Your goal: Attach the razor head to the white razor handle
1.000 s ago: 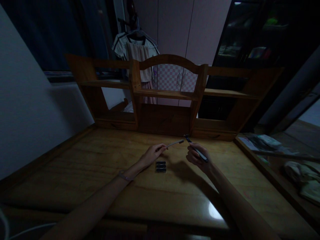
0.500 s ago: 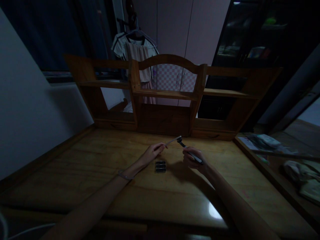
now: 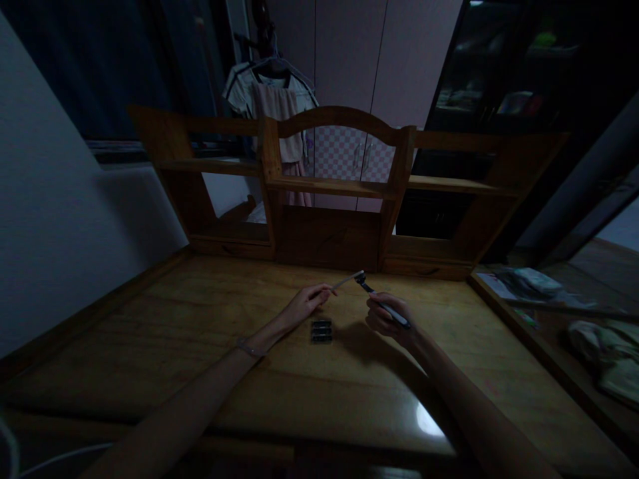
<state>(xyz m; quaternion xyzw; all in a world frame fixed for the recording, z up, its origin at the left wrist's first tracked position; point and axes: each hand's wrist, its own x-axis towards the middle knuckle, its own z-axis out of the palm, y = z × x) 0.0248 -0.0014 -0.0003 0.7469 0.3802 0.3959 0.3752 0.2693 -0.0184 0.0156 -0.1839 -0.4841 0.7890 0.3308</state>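
Observation:
My right hand [image 3: 388, 315] is closed around the grey handle of a razor [image 3: 394, 315], whose dark head points up and to the left. Between the fingers of my left hand [image 3: 308, 303] is a thin pale stick [image 3: 347, 280], too dim to name more exactly. Its far end meets the razor's head, or lies right in front of it; I cannot tell which. Below my hands, a small clear case with dark razor cartridges [image 3: 321, 331] lies flat on the wooden desk [image 3: 200, 332].
A wooden shelf unit [image 3: 329, 187] with small drawers spans the desk's back edge. Clothes on a hanger [image 3: 274, 100] hang behind it, by a pale wardrobe [image 3: 344, 60]. Bags and cloth [image 3: 606, 359] lie beyond the raised right edge. A white cable [image 3: 64, 457] runs at lower left.
My right hand and the razor have shifted very slightly to the right. My left hand stays nearly in place, still holding the stick against or near the razor's head.

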